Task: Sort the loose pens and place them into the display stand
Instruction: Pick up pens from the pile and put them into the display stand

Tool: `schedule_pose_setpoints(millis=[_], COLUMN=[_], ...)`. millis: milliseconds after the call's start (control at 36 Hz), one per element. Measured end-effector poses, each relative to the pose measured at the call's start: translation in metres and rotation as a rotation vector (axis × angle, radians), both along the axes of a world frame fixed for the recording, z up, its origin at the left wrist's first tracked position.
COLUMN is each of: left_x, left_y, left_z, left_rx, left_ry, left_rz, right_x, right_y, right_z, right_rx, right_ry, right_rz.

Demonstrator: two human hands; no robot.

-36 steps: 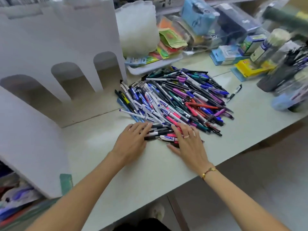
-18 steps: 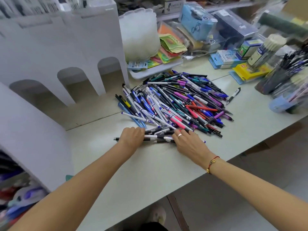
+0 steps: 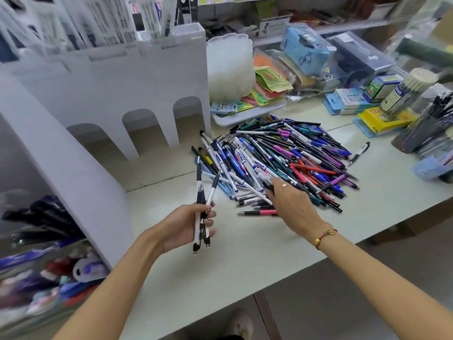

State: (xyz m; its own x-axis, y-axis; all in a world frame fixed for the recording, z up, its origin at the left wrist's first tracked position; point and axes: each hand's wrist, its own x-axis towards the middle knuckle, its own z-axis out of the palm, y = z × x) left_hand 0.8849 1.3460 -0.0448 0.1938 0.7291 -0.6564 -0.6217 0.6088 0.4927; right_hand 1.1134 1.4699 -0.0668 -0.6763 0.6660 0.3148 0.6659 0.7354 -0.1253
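Up comes the left hand [image 3: 188, 225] off the table [image 3: 220, 271], gripping a small bundle of pens [image 3: 203, 209] upright near the display stand [image 3: 137, 99]; the right hand [image 3: 290, 201] pinches a pen at the pile [image 3: 282, 158].

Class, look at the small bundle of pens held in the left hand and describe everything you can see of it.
The bundle of pens holds a few slim pens with white barrels and dark grips, seemingly plastic. They stand roughly upright, fanned apart at the top and crossing lower down. The left hand grips them around the middle, its fingers curled round the barrels. The bundle is lifted above the table, left of the pen pile.
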Motion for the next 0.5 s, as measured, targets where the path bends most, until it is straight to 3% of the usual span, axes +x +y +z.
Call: schedule_pose_setpoints(millis=[56, 194, 250, 361, 444, 500], left_x=[0.002, 0.015, 0.020, 0.023, 0.025, 0.026], left_y=[-0.001, 0.002, 0.003, 0.004, 0.001, -0.003], left_z=[0.004, 0.012, 0.017, 0.027, 0.036, 0.043], left_rx=[0.017, 0.066, 0.093, 0.099, 0.110, 0.124], left_ry=[0.001, 0.166, 0.309, 0.491, 0.413, 0.361], left_rz=[0.029, 0.003, 0.017, 0.026, 0.010, -0.033], right_x=[-0.018, -0.063, -0.073, -0.086, -0.094, -0.100], right_y=[-0.003, -0.008, -0.010, -0.021, -0.033, -0.040], right_z=[0.011, 0.042, 0.043, 0.037, 0.041, 0.042], right_rx=[-0.149, -1.219, -1.597, -1.792, -1.776, -1.691], right_ry=[0.216, 1.080, 1.302, 1.409, 1.419, 1.323], right_rz=[-0.148, -0.540, -0.541, -0.446, -0.439, -0.464])
